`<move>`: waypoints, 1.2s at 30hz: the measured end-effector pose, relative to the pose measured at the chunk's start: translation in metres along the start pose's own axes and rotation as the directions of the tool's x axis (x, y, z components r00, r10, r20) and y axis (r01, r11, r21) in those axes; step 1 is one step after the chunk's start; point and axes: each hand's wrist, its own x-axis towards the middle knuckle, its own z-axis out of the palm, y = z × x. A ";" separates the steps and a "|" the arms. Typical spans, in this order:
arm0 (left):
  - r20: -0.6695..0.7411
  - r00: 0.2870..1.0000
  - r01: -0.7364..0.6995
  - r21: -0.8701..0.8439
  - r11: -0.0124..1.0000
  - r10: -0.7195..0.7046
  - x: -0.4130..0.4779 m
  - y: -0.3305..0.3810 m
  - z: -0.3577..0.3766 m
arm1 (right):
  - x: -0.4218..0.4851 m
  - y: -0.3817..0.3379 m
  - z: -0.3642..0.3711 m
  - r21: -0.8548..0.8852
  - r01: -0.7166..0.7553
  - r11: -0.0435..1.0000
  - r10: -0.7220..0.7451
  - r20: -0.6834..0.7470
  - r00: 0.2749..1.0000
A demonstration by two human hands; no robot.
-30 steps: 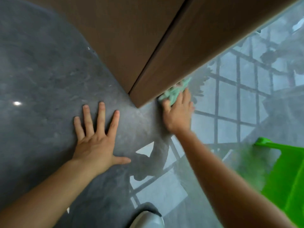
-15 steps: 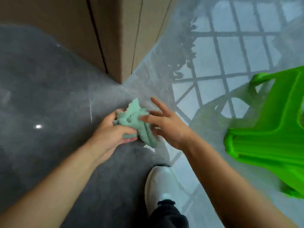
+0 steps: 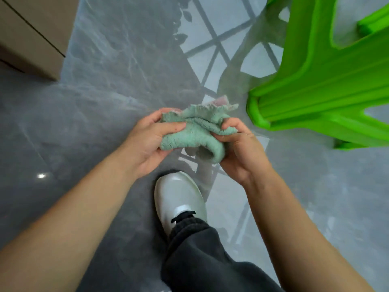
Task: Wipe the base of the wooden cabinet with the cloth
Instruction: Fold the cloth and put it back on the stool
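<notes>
Floor: glossy dark grey marble-look tile floor (image 3: 101, 114), mirroring a window grid and leaves toward the upper middle, one bright light spot at lower left
Cabinet edge: light brown wooden cabinet (image 3: 31, 32) filling the upper left corner, its base corner meeting the floor, well apart from both hands
Stool edge: bright green plastic stool (image 3: 328, 81) taking up the upper right, nearest leg foot just beside the cloth's right fringe, not touching it
Open room: bare floor between cabinet corner and stool, widest above the hands; more bare floor at far left and lower right
Cloth: crumpled mint-green fluffy cloth (image 3: 197, 131), held in the air above the floor between the two hands, pale pinkish underside showing at its top edge
Left hand: left hand (image 3: 147, 142) palm turned inward, thumb laid over the cloth's left part, fingers curled behind, grasping it
Right hand: right hand (image 3: 240, 148) pinching the cloth's right part, fingers bent tight over it
Forearms: both bare, reaching in from the lower corners, converging at the cloth
Below hands: white rounded shoe (image 3: 179, 199) flat on the floor directly under the cloth, dark grey trouser leg (image 3: 206, 253) above it
</notes>
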 end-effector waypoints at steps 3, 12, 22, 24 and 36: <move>-0.076 0.996 0.039 -0.161 0.986 -0.052 -0.021 -0.008 0.003 | -0.008 0.001 0.003 0.050 -0.007 0.999 0.007 -0.001 1.000; -0.183 0.975 0.136 0.061 0.989 -0.123 -0.186 -0.035 0.057 | -0.184 0.014 -0.005 0.111 0.098 0.989 -0.095 -0.029 0.995; 0.235 0.968 -0.030 0.444 0.896 -0.084 -0.250 0.093 0.296 | -0.338 -0.222 -0.026 -0.523 0.277 0.806 -0.399 -0.135 0.907; 0.314 0.949 -0.169 0.453 0.875 0.020 -0.245 0.135 0.347 | -0.341 -0.291 -0.019 -0.570 0.374 0.732 -0.485 -0.051 0.873; 0.791 0.528 -0.692 0.612 -0.383 0.310 -0.122 0.160 0.471 | -0.222 -0.402 -0.058 -0.952 0.279 0.126 -0.865 0.033 0.500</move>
